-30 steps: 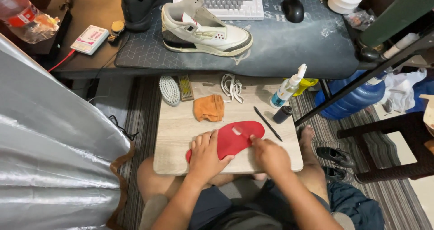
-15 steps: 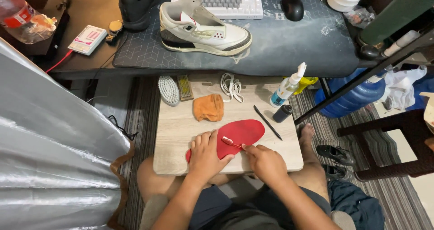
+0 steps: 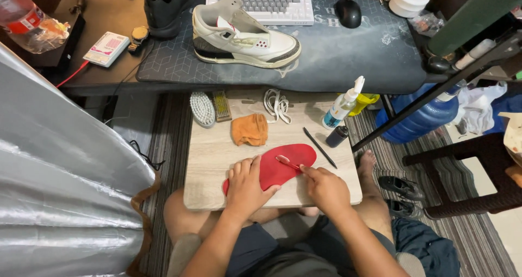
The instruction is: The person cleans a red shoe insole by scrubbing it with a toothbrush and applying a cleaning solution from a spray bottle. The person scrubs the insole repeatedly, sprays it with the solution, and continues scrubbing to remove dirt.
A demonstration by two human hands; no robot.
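A red shoe insole lies flat on a light wooden board across my lap. My left hand presses down on the insole's near end, fingers spread. My right hand grips a small pink-handled brush whose head rests on the middle of the insole. A white and grey high-top sneaker stands on the dark desk mat above.
On the board lie an orange cloth, a white scrub brush, a small block brush, white laces, a black pen, a spray bottle. A keyboard, mouse sit on the desk. A chair, blue water jug stand right.
My right hand slid back from on top of the insole toward its near edge, and the small brush now shows on the insole's middle. The left hand stays pressed on the insole.
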